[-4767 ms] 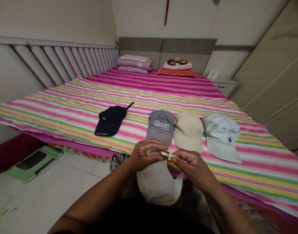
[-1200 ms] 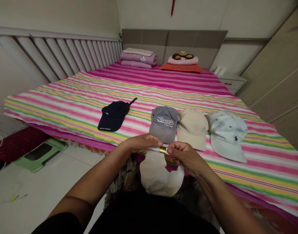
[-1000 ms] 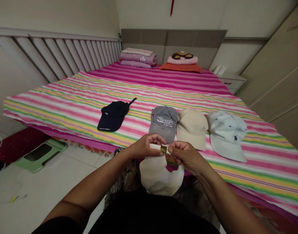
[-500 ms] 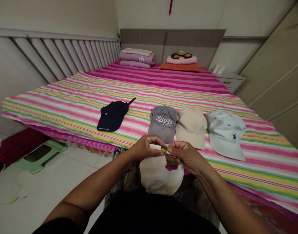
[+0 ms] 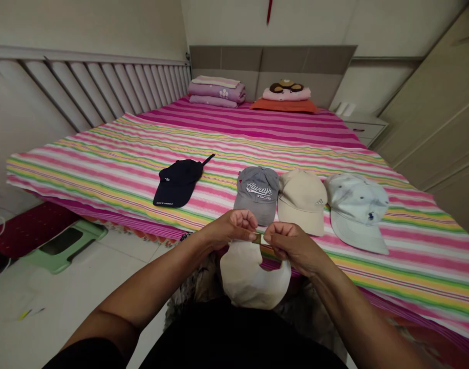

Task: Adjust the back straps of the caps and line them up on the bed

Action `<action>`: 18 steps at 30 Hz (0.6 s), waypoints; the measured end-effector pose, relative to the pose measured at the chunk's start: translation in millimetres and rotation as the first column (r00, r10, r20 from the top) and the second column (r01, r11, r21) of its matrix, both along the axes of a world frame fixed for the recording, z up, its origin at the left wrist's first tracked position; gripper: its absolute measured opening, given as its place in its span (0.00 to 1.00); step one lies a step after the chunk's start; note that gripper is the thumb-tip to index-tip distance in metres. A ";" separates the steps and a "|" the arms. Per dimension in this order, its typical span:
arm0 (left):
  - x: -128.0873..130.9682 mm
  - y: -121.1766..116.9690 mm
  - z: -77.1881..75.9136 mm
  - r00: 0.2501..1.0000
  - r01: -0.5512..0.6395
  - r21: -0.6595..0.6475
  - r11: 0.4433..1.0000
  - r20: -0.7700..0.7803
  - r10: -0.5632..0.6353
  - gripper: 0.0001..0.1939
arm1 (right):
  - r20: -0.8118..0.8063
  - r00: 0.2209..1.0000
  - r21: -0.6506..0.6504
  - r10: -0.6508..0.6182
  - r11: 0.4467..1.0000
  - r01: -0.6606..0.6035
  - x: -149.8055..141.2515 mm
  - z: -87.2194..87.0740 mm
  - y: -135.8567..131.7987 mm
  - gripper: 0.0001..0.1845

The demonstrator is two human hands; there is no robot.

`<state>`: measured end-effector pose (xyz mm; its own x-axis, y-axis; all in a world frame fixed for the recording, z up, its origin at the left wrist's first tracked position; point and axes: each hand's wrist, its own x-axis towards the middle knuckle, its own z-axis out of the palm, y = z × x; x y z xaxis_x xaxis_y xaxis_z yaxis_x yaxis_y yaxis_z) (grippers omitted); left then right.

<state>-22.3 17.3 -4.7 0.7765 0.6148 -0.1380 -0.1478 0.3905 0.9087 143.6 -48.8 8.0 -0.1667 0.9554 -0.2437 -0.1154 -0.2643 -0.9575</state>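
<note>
A cream-white baseball cap hangs close to my body, the opening at its back facing up toward my hands. My left hand is closed at the left part of its strap, thumb by the brass-coloured buckle and the other fingers curled above. From the other side, my right hand pinches the strap just right of the buckle. Just beyond my hands on the bed lie a grey cap with white lettering, a beige cap and a pale blue-white cap.
A navy cap lies farther left on the striped bed sheet, its strap sticking out. Folded purple bedding and a pink pillow are by the headboard. A green stool stands on the floor at left.
My left fingers have loosened and lifted slightly from the strap, and its white length between them no longer shows. The right hand keeps its pinch.
</note>
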 end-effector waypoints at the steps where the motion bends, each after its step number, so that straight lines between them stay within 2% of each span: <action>1: 0.2 0.3 0.1 1.000 -0.009 0.004 1.000 0.011 0.009 0.16 | -0.006 1.000 0.004 -0.002 1.000 0.002 0.3 0.4 0.3 0.10; 4: -0.2 2.9 1.5 0.999 -0.006 -0.015 1.000 0.032 0.007 0.17 | -0.090 0.995 -0.005 0.051 0.999 -0.052 3.8 0.2 1.3 0.13; 8: -5.6 14.6 9.9 0.997 0.005 -0.120 0.993 0.082 0.005 0.17 | -0.195 0.947 -0.067 0.255 0.960 -0.272 15.5 -5.6 3.8 0.18; 10: -11.4 23.7 17.8 0.992 -0.006 -0.139 0.990 0.127 0.023 0.15 | -0.234 0.928 -0.099 0.289 0.943 -0.319 21.8 -7.2 5.0 0.19; 12: -18.5 32.2 26.2 0.987 0.038 -0.132 0.990 0.157 -0.017 0.16 | -0.305 0.925 -0.077 0.228 0.962 -0.263 26.1 -3.8 6.1 0.19; 16: -25.4 34.2 34.4 0.973 0.132 -0.065 0.989 0.197 -0.117 0.30 | -0.430 0.901 0.080 0.064 0.996 -0.033 27.7 17.6 9.8 0.19; 18: -21.0 25.3 32.2 0.985 0.062 0.037 0.997 0.157 -0.067 0.32 | -0.450 0.893 0.128 0.008 0.990 0.056 25.6 28.9 13.6 0.21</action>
<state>-43.3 42.7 27.6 0.8250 0.5651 0.0085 -0.2660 0.3750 0.8880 169.2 -35.2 36.8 -0.2043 0.9787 -0.0181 -0.5458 -0.1293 -0.8279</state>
